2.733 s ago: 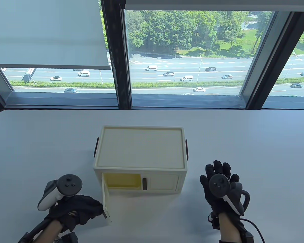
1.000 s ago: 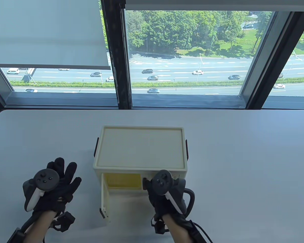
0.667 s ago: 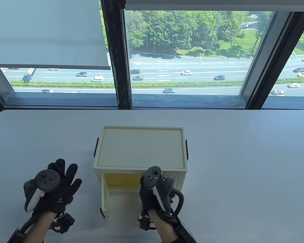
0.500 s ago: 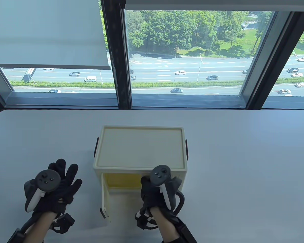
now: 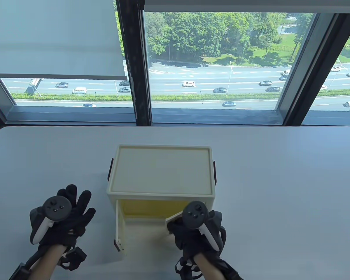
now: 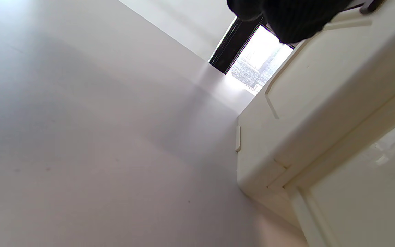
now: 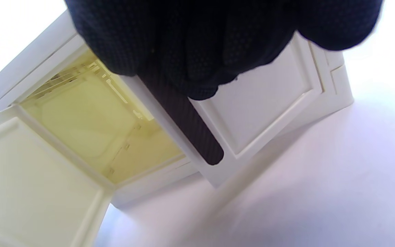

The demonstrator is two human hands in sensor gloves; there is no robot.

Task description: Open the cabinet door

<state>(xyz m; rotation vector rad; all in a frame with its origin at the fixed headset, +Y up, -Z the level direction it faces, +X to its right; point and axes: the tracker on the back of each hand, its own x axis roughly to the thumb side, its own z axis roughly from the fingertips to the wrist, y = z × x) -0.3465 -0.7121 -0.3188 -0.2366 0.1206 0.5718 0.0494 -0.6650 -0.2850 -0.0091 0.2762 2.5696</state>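
Note:
A cream cabinet [image 5: 162,172] stands mid-table. Its left door [image 5: 120,230] is swung fully open toward me. Its right door [image 5: 175,218] is partly open, and the yellow inside [image 5: 151,207] shows. My right hand [image 5: 189,233] grips the dark handle [image 7: 192,120] of the right door [image 7: 262,103], fingers curled over the handle's top. My left hand [image 5: 67,215] lies on the table left of the cabinet with fingers spread, holding nothing. The left wrist view shows the cabinet's side [image 6: 321,103] and one fingertip [image 6: 286,20].
The white table [image 5: 280,175] reaches back to a window sill [image 5: 75,116]. Dark side handles [image 5: 214,172] stick out from the cabinet's two sides. Bare tabletop lies to the right of the cabinet and behind it.
My left hand let go of the left door and moved left onto the table. My right hand came in, gripped the right door's handle and pulled that door partly open toward me.

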